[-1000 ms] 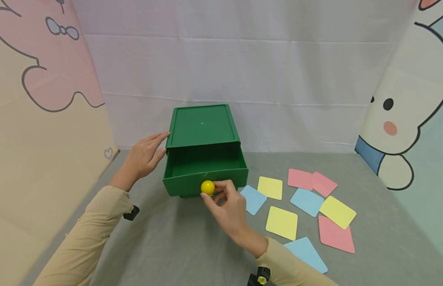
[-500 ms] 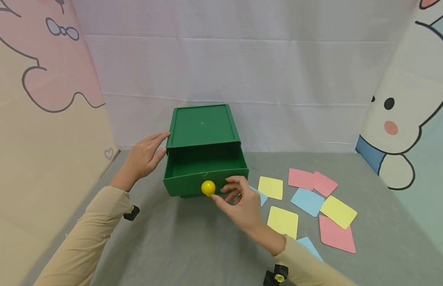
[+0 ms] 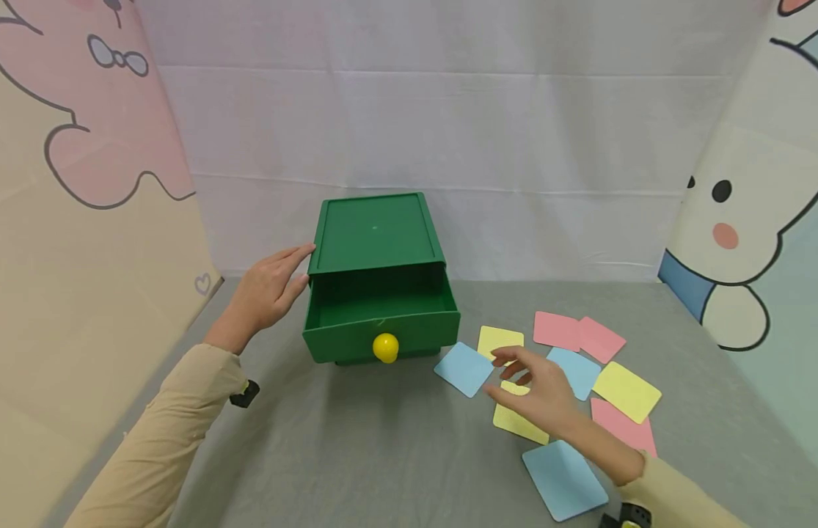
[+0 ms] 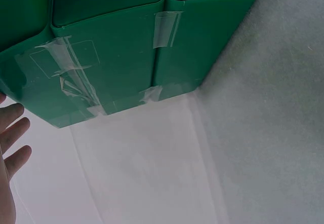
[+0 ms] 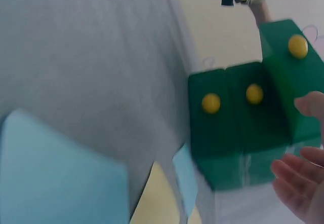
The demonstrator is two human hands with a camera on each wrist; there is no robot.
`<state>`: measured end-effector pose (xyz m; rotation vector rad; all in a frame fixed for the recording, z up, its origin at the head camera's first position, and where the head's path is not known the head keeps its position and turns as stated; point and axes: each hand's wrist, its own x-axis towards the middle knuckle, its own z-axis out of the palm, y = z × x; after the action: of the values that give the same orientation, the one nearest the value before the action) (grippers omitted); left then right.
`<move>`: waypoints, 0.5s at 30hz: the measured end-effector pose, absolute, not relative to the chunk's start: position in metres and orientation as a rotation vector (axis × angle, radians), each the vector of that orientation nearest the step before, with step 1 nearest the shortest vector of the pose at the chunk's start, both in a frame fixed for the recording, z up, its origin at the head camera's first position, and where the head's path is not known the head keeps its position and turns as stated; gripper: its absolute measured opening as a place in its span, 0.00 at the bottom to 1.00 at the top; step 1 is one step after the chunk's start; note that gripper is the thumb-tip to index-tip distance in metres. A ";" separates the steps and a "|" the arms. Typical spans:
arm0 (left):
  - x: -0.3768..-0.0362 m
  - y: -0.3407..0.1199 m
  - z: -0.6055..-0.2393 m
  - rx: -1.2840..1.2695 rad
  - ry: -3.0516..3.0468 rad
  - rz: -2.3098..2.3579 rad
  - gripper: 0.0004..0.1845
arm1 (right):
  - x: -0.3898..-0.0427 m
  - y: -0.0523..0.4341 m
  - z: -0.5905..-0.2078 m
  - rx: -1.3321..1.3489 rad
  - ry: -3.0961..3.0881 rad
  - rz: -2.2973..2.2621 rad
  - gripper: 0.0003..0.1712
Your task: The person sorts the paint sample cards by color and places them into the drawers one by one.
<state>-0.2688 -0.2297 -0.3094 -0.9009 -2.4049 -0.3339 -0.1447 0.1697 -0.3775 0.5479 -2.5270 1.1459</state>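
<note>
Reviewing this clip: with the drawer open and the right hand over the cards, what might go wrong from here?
1. The right hand hovers over overlapping cards; reaching for the yellow card may drag the neighbouring blue card along.
2. The green drawer is only partly pulled out, so a card could catch on the box top.
3. The left hand rests flat against the box side without gripping it; a knock on the yellow knob might shift the box.

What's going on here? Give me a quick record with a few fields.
left hand: open, flat against the left side of the green box
right hand: open, holding nothing, over the coloured cards
drawer: pulled out, looks empty
knob: yellow, on the drawer front
surface: grey cloth
</note>
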 end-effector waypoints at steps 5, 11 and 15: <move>-0.268 -0.230 -0.310 -0.894 -2.409 -0.344 0.26 | -0.139 0.210 -0.381 0.554 -2.769 1.091 0.22; -0.268 -0.230 -0.309 -0.894 -2.411 -0.344 0.27 | -0.132 0.248 -0.391 0.681 -2.954 1.087 0.26; -0.267 -0.229 -0.309 -0.891 -2.412 -0.344 0.26 | -0.128 0.266 -0.401 0.799 -3.038 1.051 0.28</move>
<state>-0.2671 -0.2291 -0.3089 -0.8906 -2.4115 -0.3439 -0.1284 0.2660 -0.4013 0.7989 -3.0378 1.0512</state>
